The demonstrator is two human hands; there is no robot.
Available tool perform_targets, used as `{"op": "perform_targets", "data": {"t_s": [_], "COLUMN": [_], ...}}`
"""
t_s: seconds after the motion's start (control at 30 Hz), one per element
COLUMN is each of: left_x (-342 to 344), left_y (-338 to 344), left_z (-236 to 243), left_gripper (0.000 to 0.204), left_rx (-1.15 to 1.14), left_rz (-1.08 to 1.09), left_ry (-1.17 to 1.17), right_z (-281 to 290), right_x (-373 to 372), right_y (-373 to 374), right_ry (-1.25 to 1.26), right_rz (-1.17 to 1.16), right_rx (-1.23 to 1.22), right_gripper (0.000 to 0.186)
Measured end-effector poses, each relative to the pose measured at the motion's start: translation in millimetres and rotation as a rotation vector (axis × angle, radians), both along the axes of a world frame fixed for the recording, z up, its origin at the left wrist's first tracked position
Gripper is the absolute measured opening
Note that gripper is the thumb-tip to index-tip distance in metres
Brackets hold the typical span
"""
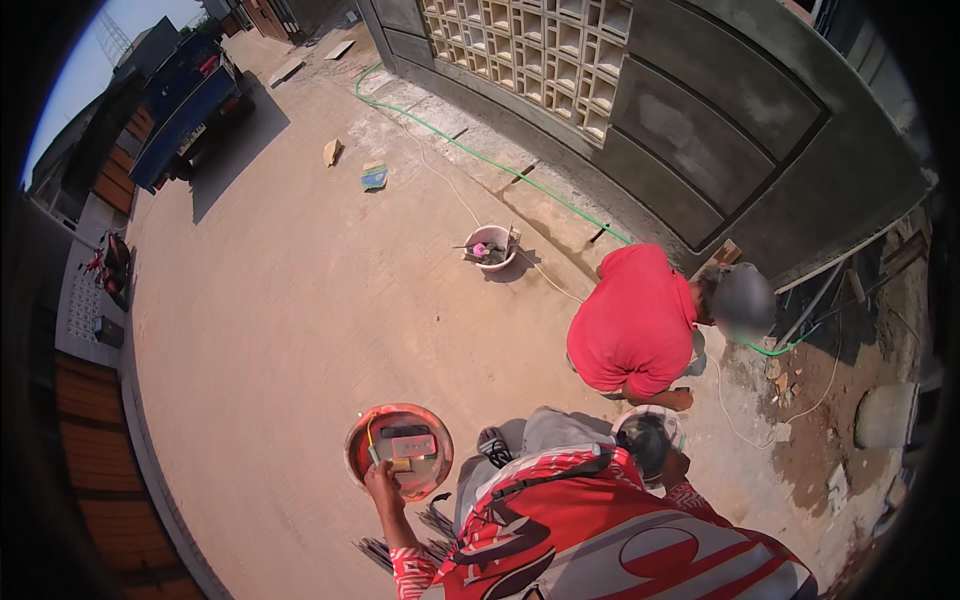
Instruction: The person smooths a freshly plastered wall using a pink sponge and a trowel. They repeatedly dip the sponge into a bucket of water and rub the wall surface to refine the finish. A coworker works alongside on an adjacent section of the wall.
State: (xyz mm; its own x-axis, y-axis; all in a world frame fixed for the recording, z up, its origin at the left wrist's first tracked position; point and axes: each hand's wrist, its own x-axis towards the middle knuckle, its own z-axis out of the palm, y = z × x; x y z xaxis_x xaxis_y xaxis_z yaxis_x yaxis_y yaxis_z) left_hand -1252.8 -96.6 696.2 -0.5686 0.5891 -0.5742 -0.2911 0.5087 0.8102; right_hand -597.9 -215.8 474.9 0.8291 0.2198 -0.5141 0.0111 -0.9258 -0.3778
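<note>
Head view is showing the left hand (382, 480) pinching a tool (374, 455) at the near-left edge of the basin (400, 410), presumably steering it from outside, while the right hand (676, 467), whose grip I cannot tell, is apparently steadying the bucket (652, 411) right of the basin.

An outdoor building site on a sunlit paved street (290, 330): a grey wall (690, 125) with pierced blocks (530, 50) and green hose (478, 156) run along its right edge, a blue truck (185, 115) stands near the far left corner, and a red basin (353, 452) carries work gear (412, 446).
</note>
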Motion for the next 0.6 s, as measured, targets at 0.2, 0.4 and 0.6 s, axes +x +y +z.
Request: {"op": "perform_targets", "data": {"t_s": [0.2,0.4,0.6], "left_x": [-36,-12,53], "left_y": [253,496,710], "left_z": [49,54,1], "left_gripper": [0.013,0.014,0.009], "left_rx": [0.077,0.059,0.012], "left_rz": [-0.268,-0.529,-0.892], "left_ry": [-0.02,-0.065,-0.105], "right_z": [-1,-37,-38], "right_x": [-117,-232,-294], "right_y": [45,178,310], "right_ry": [-0.003,-0.017,-0.068], "right_rz": [-0.148,-0.083,-0.239], "right_rx": [-0.044,0.045,-0.042], "right_gripper": [0.048,0.075,0.042]}}
